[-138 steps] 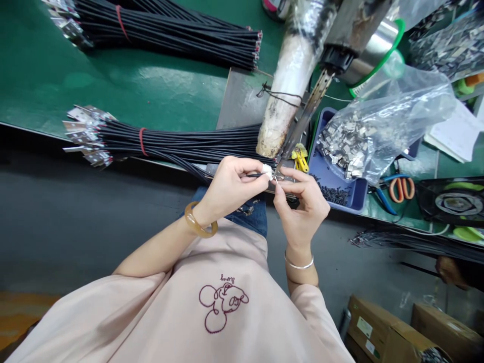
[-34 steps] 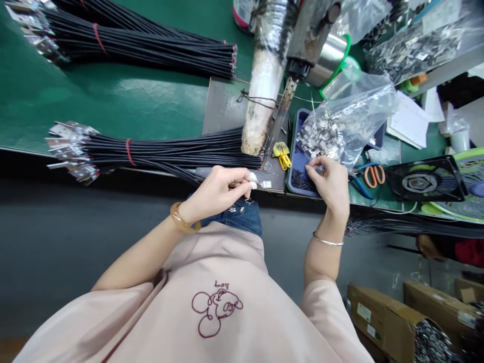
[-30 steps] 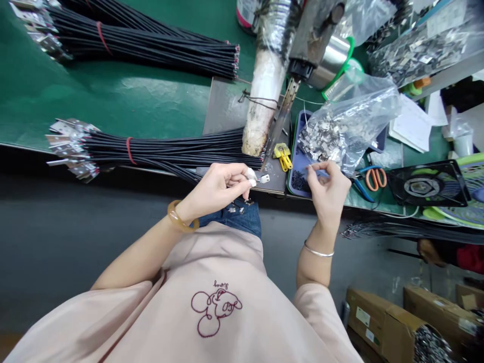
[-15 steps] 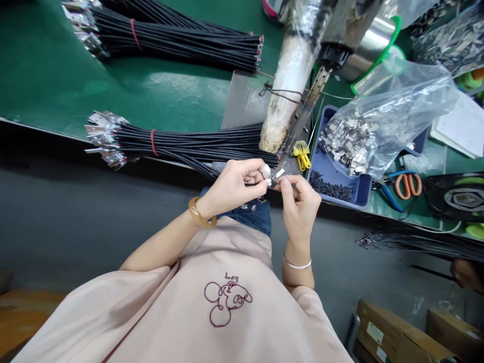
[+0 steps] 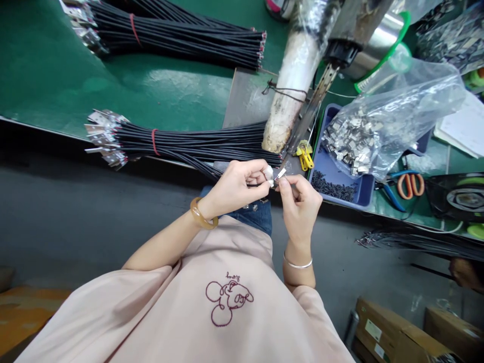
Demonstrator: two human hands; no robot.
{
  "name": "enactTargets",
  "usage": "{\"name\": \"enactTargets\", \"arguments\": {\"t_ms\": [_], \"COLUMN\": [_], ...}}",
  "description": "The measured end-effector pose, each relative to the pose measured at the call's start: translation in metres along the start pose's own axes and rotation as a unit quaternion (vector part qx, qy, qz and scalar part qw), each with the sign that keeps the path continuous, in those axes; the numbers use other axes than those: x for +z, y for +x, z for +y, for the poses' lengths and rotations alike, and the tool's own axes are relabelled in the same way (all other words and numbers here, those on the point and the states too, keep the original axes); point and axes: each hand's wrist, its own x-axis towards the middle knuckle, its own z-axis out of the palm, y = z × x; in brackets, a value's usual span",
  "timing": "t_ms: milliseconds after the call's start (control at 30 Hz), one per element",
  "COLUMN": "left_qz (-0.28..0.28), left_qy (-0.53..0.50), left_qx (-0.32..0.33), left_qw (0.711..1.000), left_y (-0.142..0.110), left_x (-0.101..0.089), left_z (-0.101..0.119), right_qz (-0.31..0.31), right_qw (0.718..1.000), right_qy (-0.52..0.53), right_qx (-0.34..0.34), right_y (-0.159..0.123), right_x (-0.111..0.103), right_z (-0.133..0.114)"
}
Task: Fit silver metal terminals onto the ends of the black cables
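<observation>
My left hand, white coverings on its fingertips, is closed in a pinch on what looks like a black cable's end, mostly hidden by the fingers. Opposite it, my right hand pinches a small silver metal connector between thumb and forefinger. The two sets of fingertips nearly meet at the bench edge, below the tip of a soldering iron. Just behind the left hand lies a bundle of black cables, tied with a red band, with flat metal plugs at its left end.
A blue tray at right holds a plastic bag of metal connectors and small black pieces. Yellow clip, orange-handled pliers and a solder spool are around it. Another cable bundle lies farther back.
Both hands keep their pinches and stay almost in place. The view has shifted slightly; the connector now sits a little closer to the left fingertips, at a slightly different tilt.
</observation>
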Motion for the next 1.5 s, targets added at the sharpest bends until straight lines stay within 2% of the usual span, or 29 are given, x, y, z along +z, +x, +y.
{"name": "enactTargets", "arguments": {"t_ms": [133,200,267,367,467,533,600,667,733,933,1267,1500], "left_qz": [-0.017,-0.011,0.01,0.043,0.059,0.066,0.072,0.076,0.083,0.115,0.131,0.105], "left_qy": [0.043,0.053,0.053,0.052,0.058,0.063,0.059,0.044,0.028,-0.014,-0.038,-0.024], "left_qx": [0.023,0.042,0.06,0.089,0.115,0.117,0.105,0.082,0.055,0.001,-0.021,-0.024], "left_qw": [0.999,0.998,0.997,0.994,0.99,0.989,0.99,0.993,0.995,0.993,0.99,0.994], "left_y": [-0.001,-0.002,-0.004,-0.006,-0.007,-0.006,-0.005,-0.004,-0.003,0.003,0.007,0.006], "left_x": [-0.002,-0.001,0.0,0.002,0.004,0.004,0.005,0.007,0.009,0.016,0.016,0.017], "left_z": [-0.003,-0.005,-0.006,-0.006,-0.002,0.001,0.004,0.005,0.006,0.007,0.014,0.012], "right_qz": [0.042,0.044,0.072,0.167,0.211,0.188,0.13,0.068,0.036,0.027,0.029,-0.001], "right_qw": [0.994,0.993,0.995,0.983,0.97,0.977,0.988,0.994,0.996,0.994,0.996,0.998], "right_qy": [-0.069,-0.078,-0.045,0.072,0.114,0.073,0.04,0.041,0.058,0.102,0.081,0.051], "right_qx": [-0.07,-0.081,-0.057,-0.021,-0.043,-0.064,-0.078,-0.072,-0.049,0.007,-0.022,-0.029], "right_y": [0.0,0.0,-0.001,-0.002,-0.005,-0.006,-0.007,-0.006,-0.004,0.004,0.013,0.008], "right_x": [0.004,0.004,0.0,-0.008,-0.014,-0.016,-0.015,-0.013,-0.01,-0.007,-0.008,-0.015], "right_z": [0.002,0.003,0.002,0.0,-0.005,-0.007,-0.009,-0.009,-0.009,-0.007,-0.013,-0.013]}}
